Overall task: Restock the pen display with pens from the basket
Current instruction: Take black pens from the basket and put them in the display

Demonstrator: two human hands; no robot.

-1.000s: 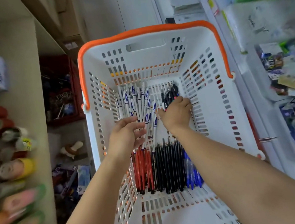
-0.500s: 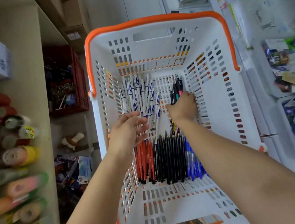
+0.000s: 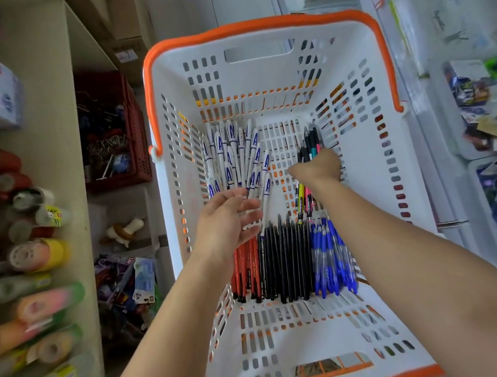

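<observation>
Many thin plastic pens (image 3: 283,258) lie in red, black and blue rows on the floor of the white plastic basket with the orange rim (image 3: 256,26). The right hand (image 3: 316,169) is closed around a small bunch of dark and bright pens (image 3: 310,145), and the left hand (image 3: 227,221) is spread flat and holds nothing, just by the white pens with blue marks (image 3: 237,155). I think some could slip out and mix up the neat rows, because the bunch is loose.

Inside the white basket (image 3: 267,40) with an orange rim, the right hand (image 3: 319,169) closes around a bundle of mixed pens (image 3: 310,145) at 1 o'clock. The left hand (image 3: 227,228), fingers spread, rests over white pens (image 3: 237,158) at 11 o'clock. Red pens (image 3: 245,269), black pens (image 3: 286,261) and blue pens (image 3: 331,259) lie side by side nearer.
</observation>
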